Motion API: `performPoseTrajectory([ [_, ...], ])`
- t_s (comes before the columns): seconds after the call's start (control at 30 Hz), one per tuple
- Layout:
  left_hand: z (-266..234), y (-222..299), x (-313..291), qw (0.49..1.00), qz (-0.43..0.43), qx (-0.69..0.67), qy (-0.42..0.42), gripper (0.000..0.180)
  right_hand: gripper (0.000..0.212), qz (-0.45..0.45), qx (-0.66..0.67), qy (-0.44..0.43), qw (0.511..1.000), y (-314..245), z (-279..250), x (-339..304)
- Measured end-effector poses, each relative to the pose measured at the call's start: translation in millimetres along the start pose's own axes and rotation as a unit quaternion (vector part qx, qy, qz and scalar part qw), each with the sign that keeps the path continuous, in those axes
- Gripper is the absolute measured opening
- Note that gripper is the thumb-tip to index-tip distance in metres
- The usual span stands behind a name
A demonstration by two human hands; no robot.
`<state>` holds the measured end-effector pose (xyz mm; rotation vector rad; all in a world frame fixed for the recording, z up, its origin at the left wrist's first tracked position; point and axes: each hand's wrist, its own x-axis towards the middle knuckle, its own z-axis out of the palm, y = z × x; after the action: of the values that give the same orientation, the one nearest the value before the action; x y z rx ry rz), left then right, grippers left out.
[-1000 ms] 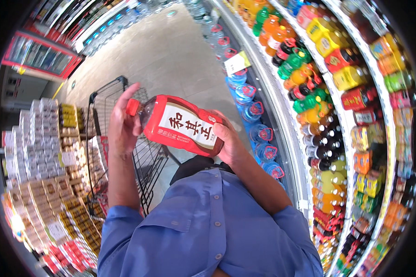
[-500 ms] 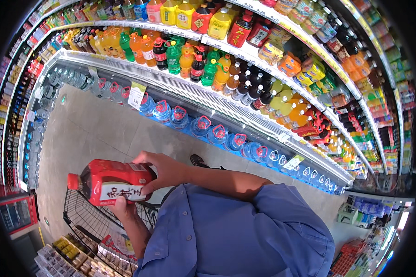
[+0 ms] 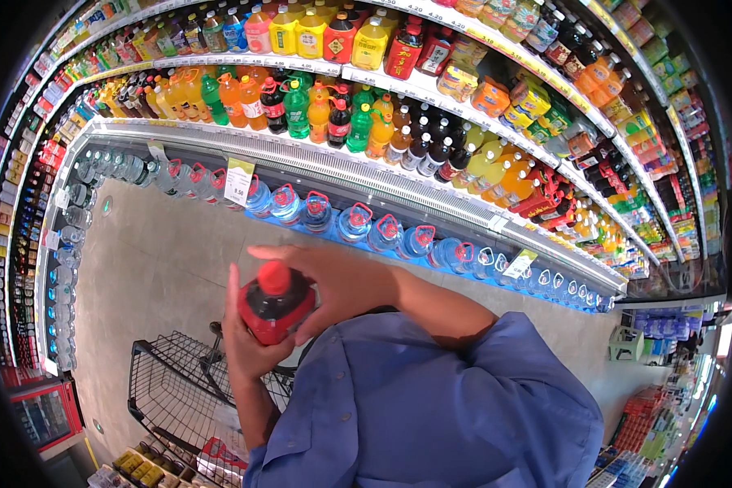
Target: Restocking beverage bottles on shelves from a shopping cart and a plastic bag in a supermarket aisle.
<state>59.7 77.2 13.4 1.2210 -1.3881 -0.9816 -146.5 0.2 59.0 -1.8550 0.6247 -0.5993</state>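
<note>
Between my hands is a large bottle of dark drink (image 3: 276,313) with a red cap and red wrapping, its cap end tilted up toward me. My left hand (image 3: 248,346) wraps its left and lower side, fingers pointing up along it. Against the right side lies my right hand (image 3: 333,281), thumb low and a finger reaching past the cap. The bottle's base and some fingertips are hidden. Below and left of the hands stands a black wire shopping cart (image 3: 167,386), with a red and white package (image 3: 220,450) in it.
Shelves of drink bottles (image 3: 297,110) curve across the far side. Large water jugs with red handles (image 3: 354,221) line the floor along the shelf base. Smaller water bottles (image 3: 63,293) stand at left. A red-framed case (image 3: 45,415) and boxed goods (image 3: 142,468) are at lower left.
The bottle has turned from lying sideways, label showing, to cap toward me, and moved right. Both hands moved with it and shifted their hold. The cart appears farther right in view.
</note>
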Motion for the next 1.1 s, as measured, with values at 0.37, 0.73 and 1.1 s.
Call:
performPoseTrajectory([
  [0.37, 13, -10, 30, 0.973, 0.059, 0.121, -0.189, 0.114, 0.077, 0.006, 0.045, -0.015, 0.999, 34, -14, -22],
  [0.73, 82, -28, 95, 0.974, 0.100, 0.151, -0.135, 0.111, 0.052, 0.035, 0.053, 0.090, 0.994, 92, -103, -39],
  [1.1, 62, -152, 21, 0.960, -0.212, 0.179, 0.030, 0.067, 0.049, 0.145, -0.171, 0.362, 0.905, 183, -339, -87],
])
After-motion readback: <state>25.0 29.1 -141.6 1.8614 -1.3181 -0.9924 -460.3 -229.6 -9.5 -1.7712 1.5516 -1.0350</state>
